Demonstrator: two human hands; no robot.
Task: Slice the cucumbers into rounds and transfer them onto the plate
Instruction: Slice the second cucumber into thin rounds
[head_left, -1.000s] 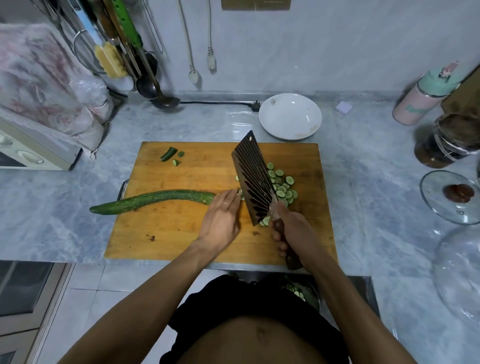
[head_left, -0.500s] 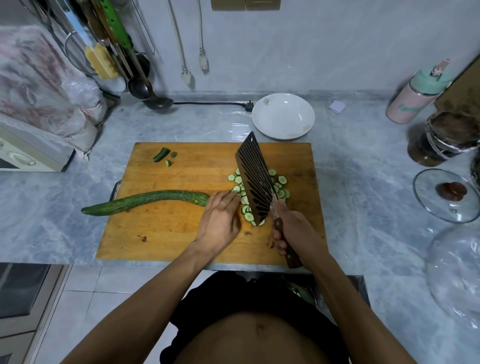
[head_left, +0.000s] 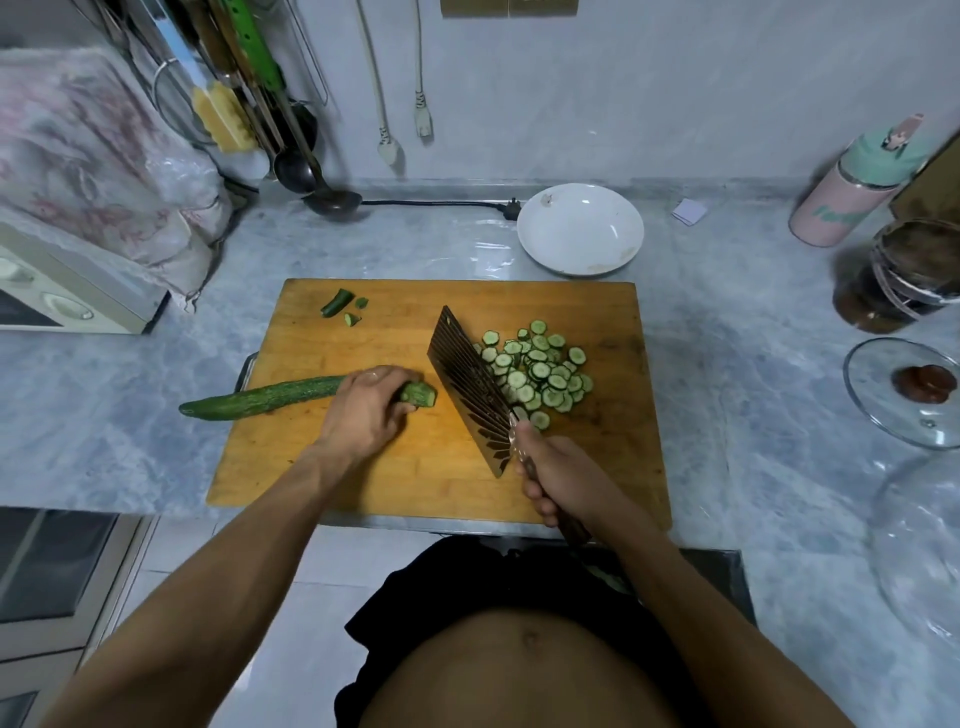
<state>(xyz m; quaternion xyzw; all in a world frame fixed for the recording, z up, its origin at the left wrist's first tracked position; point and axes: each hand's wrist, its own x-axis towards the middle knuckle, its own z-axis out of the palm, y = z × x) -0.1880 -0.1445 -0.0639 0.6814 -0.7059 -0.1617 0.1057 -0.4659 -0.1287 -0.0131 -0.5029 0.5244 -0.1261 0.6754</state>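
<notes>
A long dark green cucumber (head_left: 260, 399) lies across the left side of the wooden cutting board (head_left: 395, 467), its tip hanging over the counter. My left hand (head_left: 366, 410) grips it near the cut end (head_left: 421, 394). My right hand (head_left: 558, 475) grips the handle of a dark ridged cleaver (head_left: 470, 392), whose blade stands tilted on the board just right of the cut end. A pile of cucumber rounds (head_left: 540, 371) lies right of the blade. The white plate (head_left: 580, 228) sits behind the board with no slices on it.
Cucumber end pieces (head_left: 340, 304) lie at the board's far left corner. A ladle (head_left: 332, 200) and power cord lie at the wall. A pink bottle (head_left: 852, 192), a dark jar (head_left: 904, 275) and a glass lid (head_left: 909, 389) stand at the right. An appliance (head_left: 62, 296) sits left.
My left hand has shifted from the slices back onto the cucumber and now grips it. The cleaver has pushed the rounds to the right into a pile.
</notes>
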